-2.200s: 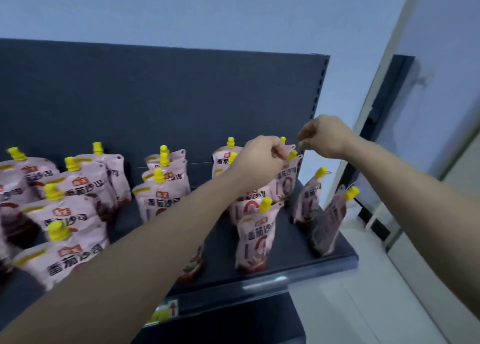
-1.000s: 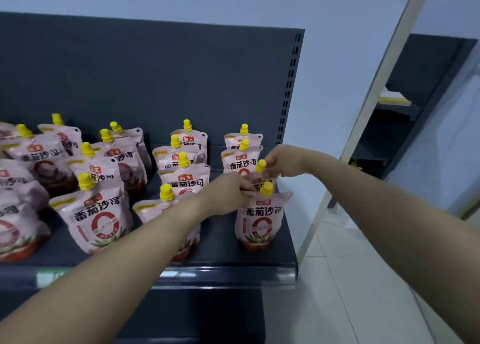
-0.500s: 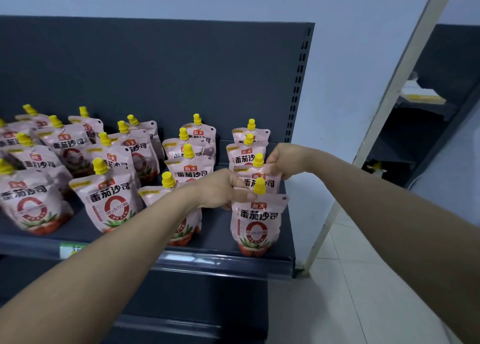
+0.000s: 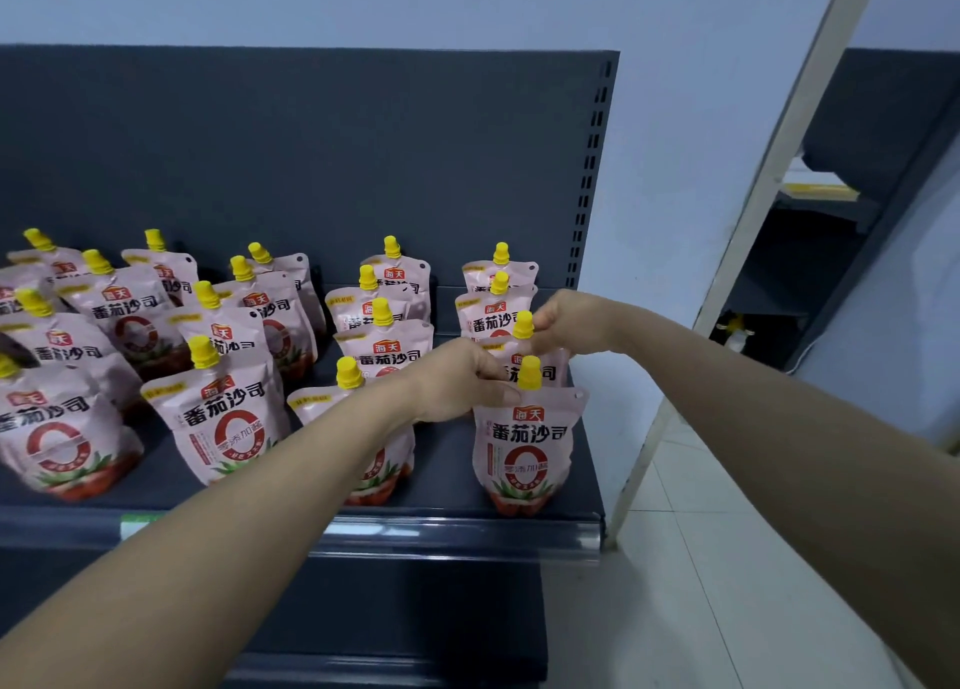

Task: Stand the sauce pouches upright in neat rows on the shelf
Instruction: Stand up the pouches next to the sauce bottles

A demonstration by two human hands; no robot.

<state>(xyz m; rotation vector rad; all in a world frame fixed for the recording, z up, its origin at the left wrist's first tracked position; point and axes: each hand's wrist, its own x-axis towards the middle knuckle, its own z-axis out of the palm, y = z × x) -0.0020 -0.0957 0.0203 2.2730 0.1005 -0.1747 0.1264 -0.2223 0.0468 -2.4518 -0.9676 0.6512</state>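
Note:
Several pink sauce pouches with yellow caps stand in rows on the dark shelf [image 4: 447,514]. In the rightmost row, the front pouch [image 4: 524,449] stands upright near the shelf's front edge. My left hand [image 4: 457,379] pinches its top left corner beside the yellow cap. Just behind it stands a second pouch [image 4: 550,371]; my right hand [image 4: 566,322] grips its top right next to its cap [image 4: 523,324]. Two more pouches [image 4: 496,314] stand behind these. My left forearm hides part of the front pouch [image 4: 363,459] of the neighbouring row.
The shelf's dark back panel [image 4: 311,158] rises behind the rows. The shelf ends just right of the held pouches, with white floor tiles [image 4: 675,532] beyond. A pale upright post [image 4: 769,184] leans at the right, with another dark shelf unit [image 4: 841,231] behind it.
Both hands have stayed on the two front pouches of the rightmost row. Since 2.2 s ago the tilted pouches at the shelf's right end have come to stand facing forward.

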